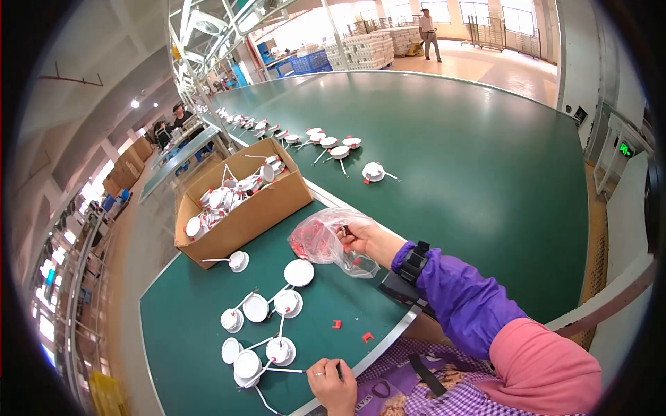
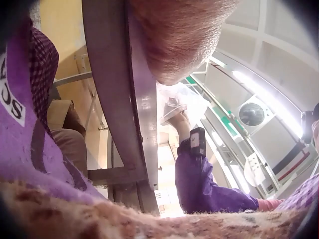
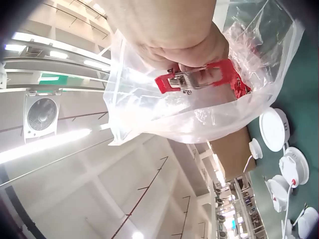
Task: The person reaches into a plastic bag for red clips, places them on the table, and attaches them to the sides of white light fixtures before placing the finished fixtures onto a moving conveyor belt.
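My right hand (image 1: 357, 236) is at the mouth of a clear plastic bag (image 1: 326, 239) of red parts on the green table. Close up in the right wrist view, the fingers of this hand (image 3: 174, 37) pinch a red clip (image 3: 224, 72) with a metal spring, inside the bag (image 3: 199, 122). My left hand (image 1: 333, 385) lies at the table's near edge, fingers loosely curled, holding nothing, beside a white cable. Part of it (image 2: 184, 35) fills the top of the left wrist view. White round lamps (image 1: 299, 272) stand left of the bag, some with cables.
A cardboard box (image 1: 257, 215) full of white lamps stands behind at the left. Two small red pieces (image 1: 336, 324) lie near the front edge. More lamps (image 1: 373, 172) line the green surface beyond a metal rail. A person (image 1: 429, 35) stands far off.
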### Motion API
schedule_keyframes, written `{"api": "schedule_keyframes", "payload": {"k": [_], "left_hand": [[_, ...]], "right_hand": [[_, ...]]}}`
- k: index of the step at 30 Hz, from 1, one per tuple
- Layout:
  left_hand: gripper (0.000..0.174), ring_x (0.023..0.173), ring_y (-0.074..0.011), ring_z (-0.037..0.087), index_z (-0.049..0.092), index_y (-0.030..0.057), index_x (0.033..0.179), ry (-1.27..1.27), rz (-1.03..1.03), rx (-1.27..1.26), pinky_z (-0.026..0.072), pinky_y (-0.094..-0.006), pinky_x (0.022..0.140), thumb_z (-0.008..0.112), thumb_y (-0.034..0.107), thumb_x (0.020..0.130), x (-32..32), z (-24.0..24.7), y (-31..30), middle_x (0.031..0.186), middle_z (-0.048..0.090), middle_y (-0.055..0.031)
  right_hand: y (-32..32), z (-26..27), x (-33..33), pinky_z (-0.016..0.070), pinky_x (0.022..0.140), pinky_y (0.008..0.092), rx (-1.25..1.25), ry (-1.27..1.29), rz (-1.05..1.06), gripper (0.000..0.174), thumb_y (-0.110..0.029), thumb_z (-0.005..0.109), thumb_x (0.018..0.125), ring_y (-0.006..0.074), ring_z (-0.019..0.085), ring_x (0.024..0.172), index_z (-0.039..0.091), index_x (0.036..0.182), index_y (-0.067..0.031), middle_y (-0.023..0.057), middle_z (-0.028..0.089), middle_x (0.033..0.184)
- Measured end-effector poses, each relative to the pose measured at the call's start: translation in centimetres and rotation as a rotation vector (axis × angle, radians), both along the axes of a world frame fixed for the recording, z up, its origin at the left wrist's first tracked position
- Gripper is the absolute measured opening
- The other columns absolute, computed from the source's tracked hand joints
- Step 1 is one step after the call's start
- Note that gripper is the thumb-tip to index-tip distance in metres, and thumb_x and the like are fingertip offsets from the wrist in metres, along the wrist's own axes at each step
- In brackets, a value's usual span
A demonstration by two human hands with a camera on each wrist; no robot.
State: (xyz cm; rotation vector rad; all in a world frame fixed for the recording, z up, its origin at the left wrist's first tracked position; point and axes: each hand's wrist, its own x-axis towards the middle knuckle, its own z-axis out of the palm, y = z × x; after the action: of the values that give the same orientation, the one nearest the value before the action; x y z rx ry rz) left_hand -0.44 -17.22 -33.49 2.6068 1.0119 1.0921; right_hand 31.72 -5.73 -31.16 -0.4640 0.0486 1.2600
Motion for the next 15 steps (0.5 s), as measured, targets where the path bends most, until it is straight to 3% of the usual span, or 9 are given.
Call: {"api": "schedule_keyframes", "payload": {"k": [1, 3, 10, 11, 15], "left_hand": [[0.009, 0.081, -0.0351, 0.053, 0.058, 0.0023, 0.085, 0.002, 0.003, -0.005, 0.0436, -0.0425, 0.073, 0.061, 0.004, 0.076, 0.0, -0.1, 0.1, 0.088, 0.056, -0.0169], [0.014, 0.079, -0.0296, 0.051, 0.059, 0.0043, 0.078, 0.006, 0.027, -0.018, 0.0435, -0.0392, 0.069, 0.067, 0.005, 0.067, 0.0, -0.3, 0.4, 0.085, 0.054, -0.0089], [0.013, 0.078, -0.0293, 0.052, 0.058, 0.0036, 0.078, 0.025, 0.025, -0.003, 0.0437, -0.0396, 0.068, 0.066, 0.004, 0.068, 0.1, 0.0, 0.3, 0.084, 0.053, -0.0099], [0.013, 0.078, -0.0293, 0.052, 0.058, 0.0036, 0.078, 0.021, 0.025, 0.003, 0.0437, -0.0396, 0.067, 0.066, 0.004, 0.068, 0.1, -0.3, 0.3, 0.084, 0.053, -0.0099], [0.011, 0.08, -0.0304, 0.052, 0.058, 0.0013, 0.078, -0.002, 0.018, -0.009, 0.0435, -0.0393, 0.067, 0.064, 0.001, 0.069, 0.2, -0.3, 0.3, 0.084, 0.054, -0.0123]], "right_hand": [[-0.2, 0.1, 0.0, 0.0393, 0.047, 0.0239, -0.007, -0.02, 0.02, 0.007, -0.002, 0.047, 0.09, 0.0159, 0.044, 0.056, 0.048, 0.094, 0.0037, 0.0101, 0.052, 0.079], [-0.6, 0.5, -0.1, 0.0369, 0.045, 0.0227, -0.017, -0.057, 0.061, 0.006, -0.003, 0.047, 0.09, 0.0147, 0.044, 0.055, 0.049, 0.093, 0.0025, 0.0086, 0.053, 0.078], [-2.2, 1.5, -0.5, 0.0286, 0.038, 0.0186, -0.059, -0.169, 0.228, 0.009, -0.006, 0.046, 0.092, 0.0105, 0.044, 0.052, 0.053, 0.089, -0.0017, 0.0035, 0.054, 0.072], [-3.3, 2.6, -1.5, 0.0231, 0.033, 0.0165, -0.157, -0.261, 0.205, 0.014, -0.013, 0.046, 0.093, 0.0063, 0.04, 0.044, 0.054, 0.084, -0.005, 0.0008, 0.053, 0.065], [-8.6, 5.0, -3.7, 0.0292, 0.038, 0.0159, -0.144, -0.524, 0.271, 0.015, -0.017, 0.057, 0.088, 0.0043, 0.045, 0.049, 0.055, 0.081, -0.0048, -0.0009, 0.051, 0.063]]}}
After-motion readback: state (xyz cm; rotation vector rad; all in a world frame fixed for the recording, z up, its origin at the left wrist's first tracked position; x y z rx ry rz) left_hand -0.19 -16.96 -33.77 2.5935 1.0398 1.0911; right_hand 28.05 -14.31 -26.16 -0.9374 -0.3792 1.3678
